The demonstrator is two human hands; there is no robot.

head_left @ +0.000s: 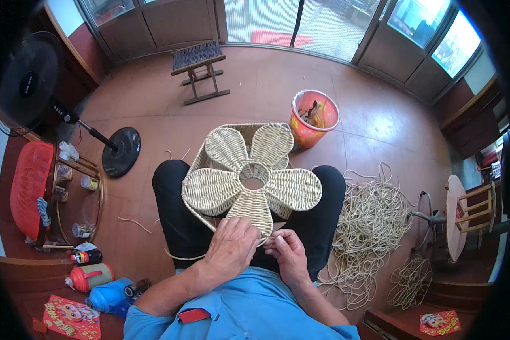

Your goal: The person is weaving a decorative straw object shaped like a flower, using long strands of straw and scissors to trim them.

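Observation:
A woven flower-shaped piece (292, 188) of pale twisted cord lies across my lap, with five rounded petals around a round hole. My left hand (232, 247) is closed over the petal nearest me, its fingers bent on the weave. At that petal's right edge my right hand (289, 255) pinches a strand of cord (262, 241) between thumb and fingers. Under the flower sits a square woven basket frame (194, 164), partly hidden by the petals. A loose cord end (178, 258) trails left over my thigh.
A large heap of loose cord (371, 226) lies on the floor at my right, with a smaller coil (412, 281) beyond. A red bin (316, 122) stands ahead. A low stool (198, 59), a standing fan (122, 150) and several flasks (99, 277) surround me.

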